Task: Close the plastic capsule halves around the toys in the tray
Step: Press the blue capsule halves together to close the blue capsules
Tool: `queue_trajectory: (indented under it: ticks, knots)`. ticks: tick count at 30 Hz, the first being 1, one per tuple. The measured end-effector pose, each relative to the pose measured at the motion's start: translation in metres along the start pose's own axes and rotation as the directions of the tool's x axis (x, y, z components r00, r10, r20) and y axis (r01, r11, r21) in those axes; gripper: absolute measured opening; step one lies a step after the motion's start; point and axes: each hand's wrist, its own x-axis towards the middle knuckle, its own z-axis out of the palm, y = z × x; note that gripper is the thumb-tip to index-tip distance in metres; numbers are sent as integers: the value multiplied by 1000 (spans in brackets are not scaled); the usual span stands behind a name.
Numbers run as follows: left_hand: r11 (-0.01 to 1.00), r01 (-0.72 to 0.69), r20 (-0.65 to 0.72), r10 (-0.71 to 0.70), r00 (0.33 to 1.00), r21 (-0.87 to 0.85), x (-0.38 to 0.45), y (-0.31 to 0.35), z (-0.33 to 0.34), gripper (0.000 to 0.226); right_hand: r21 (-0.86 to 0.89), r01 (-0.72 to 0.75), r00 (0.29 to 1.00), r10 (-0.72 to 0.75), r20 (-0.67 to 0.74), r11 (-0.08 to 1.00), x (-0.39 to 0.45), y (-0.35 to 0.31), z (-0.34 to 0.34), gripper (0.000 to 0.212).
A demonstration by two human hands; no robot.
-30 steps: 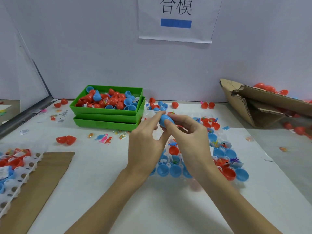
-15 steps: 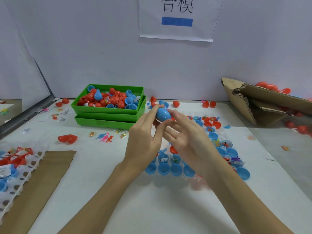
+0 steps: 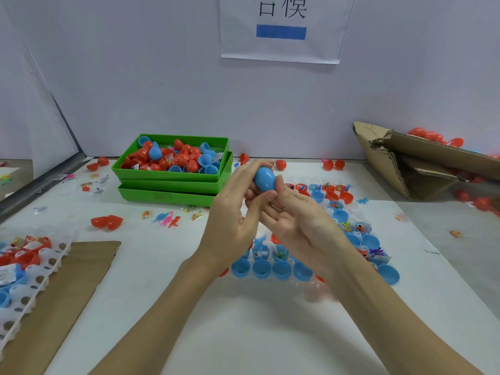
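Both hands have risen toward the frame's centre since the earlier frame, and the capsule now shows more of its blue shell. It sits at centre frame, above the tray, held between both hands. Left hand has its fingers bent over the capsule's upper left end and its thumb pressed below. Right hand lies palm up, fingers stretched loosely under the capsule, thumb tip touching its right side. Whether the capsule's halves are fully joined I cannot tell.

One clear tray lies at lower centre, partly hidden by the hands; its front row shows four blue halves, and another blue half sits at its right corner. Further cups hold red halves and small toys, too crowded to count. Two green bins stand stacked at centre left, the top one heaped with red and blue halves. One torn box lies at right. Another white tray lies at lower left on brown cardboard.
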Motion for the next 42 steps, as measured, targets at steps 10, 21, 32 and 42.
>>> queue_trajectory:
  ticks: [10, 21, 32, 42]
  knots:
    - [999, 30, 9, -30, 1000, -29, 0, 1, 0, 30, -71, 21, 999, -24, -46, 997, -2, -1, 2, 40]
    - [980, 155, 14, -155, 988, -127, 0, 2, -1, 30, -35, -25, 999, 24, -22, 999, -3, -5, 6, 43]
    - [998, 54, -44, -56, 997, -39, 3, 6, 1, 33, 105, 66, 997, -60, -54, 992, -2, 0, 10, 41]
    - [984, 83, -83, -97, 992, -159, 2, 10, 3, 29, 85, 83, 994, -77, -71, 993, -2, -1, 11, 51]
